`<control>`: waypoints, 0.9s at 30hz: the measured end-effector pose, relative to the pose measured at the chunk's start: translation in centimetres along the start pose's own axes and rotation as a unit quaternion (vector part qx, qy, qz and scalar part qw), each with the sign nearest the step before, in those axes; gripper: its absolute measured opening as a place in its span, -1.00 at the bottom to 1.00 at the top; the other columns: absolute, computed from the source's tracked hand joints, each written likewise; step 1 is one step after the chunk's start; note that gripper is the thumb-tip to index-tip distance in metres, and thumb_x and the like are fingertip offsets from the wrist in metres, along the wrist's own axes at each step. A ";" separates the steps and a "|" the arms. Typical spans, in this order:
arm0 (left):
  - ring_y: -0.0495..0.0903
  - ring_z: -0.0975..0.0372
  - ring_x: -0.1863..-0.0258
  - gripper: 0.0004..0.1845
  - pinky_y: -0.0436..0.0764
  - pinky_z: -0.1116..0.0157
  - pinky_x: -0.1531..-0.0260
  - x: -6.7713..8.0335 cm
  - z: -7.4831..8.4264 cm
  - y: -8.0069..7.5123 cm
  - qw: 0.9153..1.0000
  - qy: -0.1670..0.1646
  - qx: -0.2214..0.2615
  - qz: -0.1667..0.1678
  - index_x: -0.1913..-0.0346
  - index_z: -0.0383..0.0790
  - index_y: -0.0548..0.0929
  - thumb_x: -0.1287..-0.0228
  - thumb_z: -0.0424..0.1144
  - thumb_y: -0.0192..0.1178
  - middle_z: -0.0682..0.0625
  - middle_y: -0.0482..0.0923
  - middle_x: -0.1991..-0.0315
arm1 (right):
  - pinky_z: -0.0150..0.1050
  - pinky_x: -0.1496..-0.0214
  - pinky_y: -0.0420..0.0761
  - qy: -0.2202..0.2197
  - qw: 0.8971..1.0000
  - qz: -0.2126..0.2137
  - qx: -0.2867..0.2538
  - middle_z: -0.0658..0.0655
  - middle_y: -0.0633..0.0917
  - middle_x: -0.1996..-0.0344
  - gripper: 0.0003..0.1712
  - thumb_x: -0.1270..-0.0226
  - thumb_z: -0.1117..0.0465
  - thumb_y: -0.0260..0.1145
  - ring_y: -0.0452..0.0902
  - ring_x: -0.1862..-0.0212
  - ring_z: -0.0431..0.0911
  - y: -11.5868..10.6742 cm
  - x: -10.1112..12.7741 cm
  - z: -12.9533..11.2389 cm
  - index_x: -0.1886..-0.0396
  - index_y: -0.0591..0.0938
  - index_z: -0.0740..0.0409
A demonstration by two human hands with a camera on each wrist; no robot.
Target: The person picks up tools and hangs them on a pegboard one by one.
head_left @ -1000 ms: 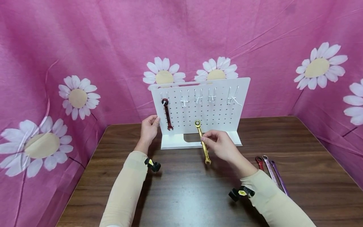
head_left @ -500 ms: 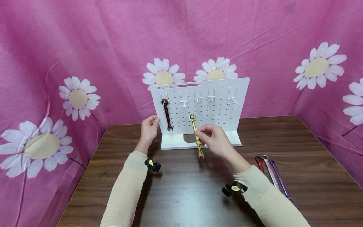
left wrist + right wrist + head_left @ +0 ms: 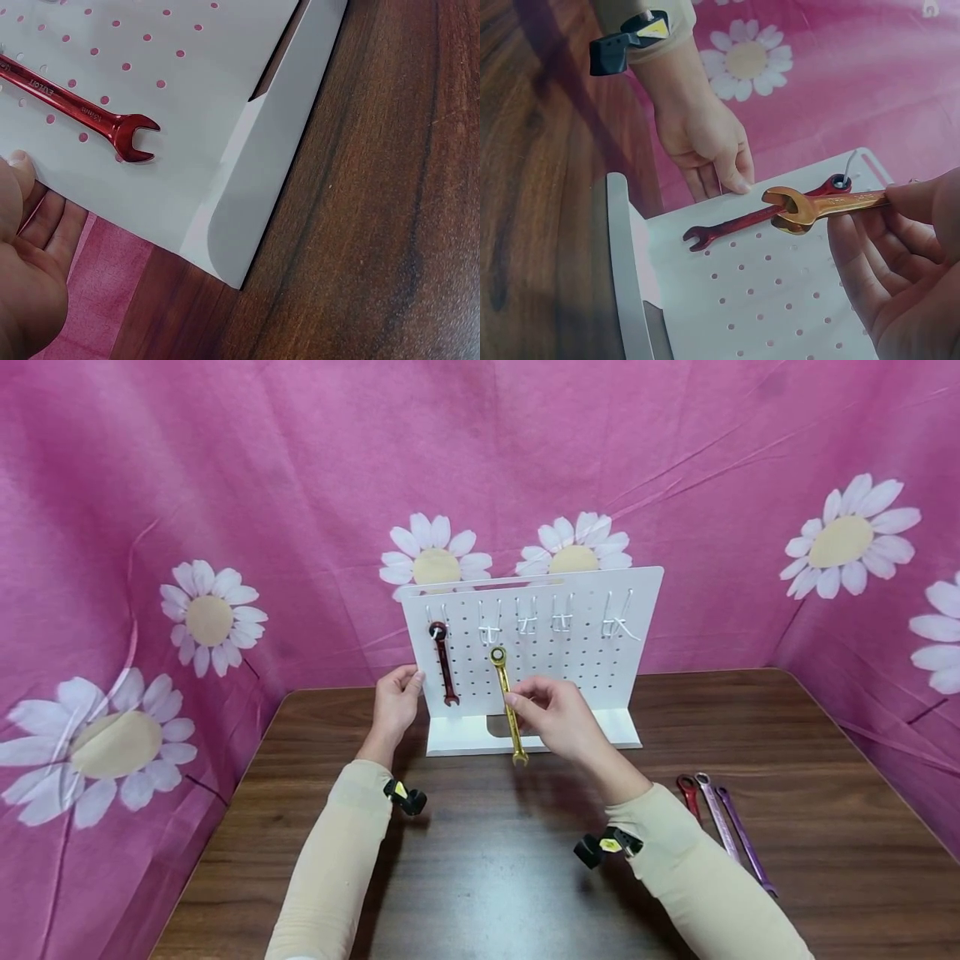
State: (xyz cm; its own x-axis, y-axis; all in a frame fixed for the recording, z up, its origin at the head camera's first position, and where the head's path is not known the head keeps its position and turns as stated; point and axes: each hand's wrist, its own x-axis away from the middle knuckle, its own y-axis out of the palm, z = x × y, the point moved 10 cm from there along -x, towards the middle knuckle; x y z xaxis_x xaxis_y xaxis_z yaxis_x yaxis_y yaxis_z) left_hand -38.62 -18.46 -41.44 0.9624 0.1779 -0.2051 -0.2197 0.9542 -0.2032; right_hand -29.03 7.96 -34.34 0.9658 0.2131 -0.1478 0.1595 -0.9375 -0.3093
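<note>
The right hand (image 3: 558, 720) has its thumb and fingers (image 3: 870, 247) pinched together on the shaft of a gold wrench (image 3: 507, 706), the other fingers loosely curled beneath it. The wrench stands nearly upright in front of the white pegboard (image 3: 592, 672), its ring end up, just below the row of wire hooks (image 3: 525, 618), and its open end down near the board's foot; whether the ring touches the board or a hook cannot be told. In the right wrist view the wrench's open end (image 3: 791, 204) lies across the red one behind it. The left hand (image 3: 395, 703) holds the left edge of the pegboard, the thumb (image 3: 16, 161) pressed on the front face and the fingers curled behind the panel. Just beside that thumb a red wrench (image 3: 443, 662) hangs from the leftmost hook by its ring end, open jaw pointing down. The pegboard stands on its angled base at the far side of the dark wooden bench (image 3: 480, 877). On the bench to the right, well apart from both hands, three more wrenches (image 3: 718, 818) lie side by side, one red, one silvery, one purple. Behind everything hangs a pink cloth with white daisies (image 3: 225, 485).
</note>
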 end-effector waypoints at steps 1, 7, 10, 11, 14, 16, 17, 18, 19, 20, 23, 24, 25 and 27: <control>0.63 0.33 0.25 -0.76 0.59 0.55 0.23 0.0 0.0 0.0 1.000 -0.001 -0.002 0.000 -0.09 -0.50 0.75 -0.62 -0.35 0.22 -0.43 0.78 0.01 | -0.29 0.27 0.81 0.000 1.000 0.000 0.002 0.21 0.77 0.38 -0.79 -0.60 0.30 0.34 0.67 0.40 -0.15 0.0 -0.1 -0.1 0.07 0.72 0.44; 0.73 0.05 0.06 -0.73 0.70 0.31 0.01 0.0 -0.2 0.2 1.000 -0.009 -0.005 -0.002 -0.12 -0.48 0.74 -0.64 -0.33 0.21 -0.42 0.78 -0.04 | -0.32 0.31 0.73 -0.013 1.000 0.008 0.020 0.20 0.76 0.38 -0.80 -0.60 0.28 0.35 0.69 0.38 -0.06 0.1 -0.7 -0.8 0.06 0.75 0.38; 0.74 0.01 0.03 -0.74 0.71 0.29 -0.01 -0.2 -0.3 0.3 1.000 -0.010 -0.002 -0.003 -0.12 -0.48 0.74 -0.64 -0.33 0.20 -0.43 0.77 -0.05 | -0.33 0.34 0.69 -0.020 1.000 0.012 0.019 0.21 0.75 0.39 -0.81 -0.59 0.29 0.36 0.68 0.40 -0.08 0.1 -0.7 -1.3 0.06 0.75 0.38; 0.74 0.05 0.06 -0.74 0.71 0.32 0.01 -0.2 -0.4 0.3 1.000 -0.010 -0.002 -0.003 -0.12 -0.48 0.75 -0.64 -0.33 0.21 -0.42 0.77 -0.05 | -0.33 0.34 0.69 -0.022 1.000 0.012 0.017 0.21 0.75 0.39 -0.81 -0.59 0.29 0.36 0.67 0.41 -0.10 0.1 -0.7 -1.4 0.06 0.75 0.38; 0.69 0.23 0.17 -0.75 0.65 0.44 0.13 -0.2 -0.3 0.2 1.000 -0.007 -0.001 -0.002 -0.10 -0.48 0.75 -0.63 -0.34 0.21 -0.42 0.78 -0.02 | -0.31 0.35 0.70 -0.029 0.999 0.011 0.015 0.23 0.75 0.39 -0.81 -0.58 0.30 0.36 0.65 0.42 -0.16 0.2 -0.8 -1.6 0.06 0.74 0.40; 0.65 0.33 0.21 -0.75 0.64 0.47 0.16 -0.2 -0.3 0.1 1.000 -0.006 -0.003 -0.003 -0.09 -0.47 0.76 -0.63 -0.34 0.21 -0.41 0.78 -0.01 | -0.31 0.34 0.70 -0.030 0.999 0.011 0.014 0.22 0.75 0.38 -0.81 -0.59 0.30 0.36 0.66 0.41 -0.15 0.2 -0.8 -1.6 0.05 0.74 0.39; 0.64 0.33 0.22 -0.75 0.63 0.47 0.16 -0.2 -0.3 0.1 1.000 -0.005 -0.003 -0.003 -0.09 -0.47 0.76 -0.63 -0.34 0.21 -0.42 0.78 -0.01 | -0.30 0.33 0.70 -0.031 0.999 0.011 0.014 0.22 0.76 0.38 -0.80 -0.59 0.29 0.36 0.67 0.40 -0.12 0.2 -0.9 -1.6 0.05 0.74 0.40; 0.63 0.34 0.22 -0.75 0.63 0.47 0.16 -0.2 -0.2 0.1 1.000 -0.005 -0.004 -0.002 -0.09 -0.47 0.76 -0.63 -0.34 0.21 -0.42 0.78 0.00 | -0.30 0.32 0.70 -0.032 0.999 0.012 0.013 0.23 0.76 0.37 -0.80 -0.59 0.29 0.35 0.69 0.39 -0.08 0.2 -0.9 -1.7 0.04 0.74 0.40; 0.63 0.34 0.22 -0.75 0.62 0.48 0.17 -0.2 -0.2 0.0 1.000 -0.005 -0.005 -0.002 -0.09 -0.47 0.76 -0.64 -0.33 0.21 -0.41 0.79 0.00 | -0.30 0.32 0.71 -0.033 0.999 0.013 0.012 0.23 0.76 0.37 -0.80 -0.59 0.29 0.35 0.71 0.37 -0.02 0.2 -0.9 -1.7 0.04 0.74 0.40; 0.64 0.33 0.22 -0.75 0.62 0.50 0.18 -0.2 -0.3 0.0 1.000 -0.005 -0.006 -0.002 -0.09 -0.47 0.76 -0.64 -0.33 0.21 -0.41 0.79 0.00 | -0.31 0.31 0.71 -0.033 0.999 0.014 0.010 0.23 0.77 0.36 -0.80 -0.59 0.30 0.35 0.73 0.35 0.05 0.2 -0.9 -1.8 0.04 0.74 0.41; 0.65 0.30 0.20 -0.74 0.62 0.53 0.18 -0.2 -0.3 0.1 1.000 -0.005 -0.003 -0.004 -0.10 -0.49 0.75 -0.64 -0.33 0.21 -0.43 0.78 0.01 | -0.33 0.30 0.71 -0.032 0.999 0.017 0.005 0.24 0.77 0.36 -0.80 -0.59 0.31 0.34 0.74 0.30 0.22 0.1 -0.8 -2.0 0.03 0.74 0.42; 0.66 0.29 0.20 -0.74 0.62 0.53 0.18 -0.2 -0.3 0.1 1.000 -0.004 -0.002 -0.004 -0.10 -0.49 0.75 -0.64 -0.33 0.21 -0.43 0.78 0.01 | -0.33 0.30 0.72 -0.031 0.999 0.018 0.003 0.24 0.77 0.36 -0.80 -0.59 0.31 0.34 0.74 0.30 0.22 0.1 -0.8 -2.0 0.03 0.74 0.42; 0.67 0.28 0.19 -0.74 0.63 0.53 0.17 -0.2 -0.3 0.1 1.000 -0.004 -0.001 -0.005 -0.10 -0.49 0.75 -0.64 -0.33 0.21 -0.43 0.78 0.00 | -0.33 0.30 0.72 -0.030 0.999 0.018 0.001 0.24 0.77 0.36 -0.80 -0.59 0.32 0.34 0.74 0.32 0.19 0.2 -0.8 -2.0 0.03 0.74 0.42; 0.68 0.24 0.17 -0.74 0.63 0.52 0.17 -0.2 -0.3 0.1 1.000 -0.004 0.000 -0.005 -0.10 -0.49 0.75 -0.63 -0.33 0.21 -0.44 0.78 0.00 | -0.33 0.30 0.73 -0.029 0.999 0.016 -0.003 0.25 0.77 0.37 -0.80 -0.59 0.33 0.34 0.72 0.37 0.06 0.3 -0.9 -2.0 0.04 0.73 0.43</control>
State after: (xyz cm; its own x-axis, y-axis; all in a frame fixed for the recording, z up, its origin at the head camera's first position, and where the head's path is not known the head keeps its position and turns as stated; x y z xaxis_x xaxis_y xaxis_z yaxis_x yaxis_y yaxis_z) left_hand -38.91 -18.47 -41.67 0.9658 0.1704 -0.1957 -0.2102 0.9559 -0.2050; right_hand -29.47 6.94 -32.46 0.9569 0.1991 -0.2115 0.1306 -0.9453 -0.2989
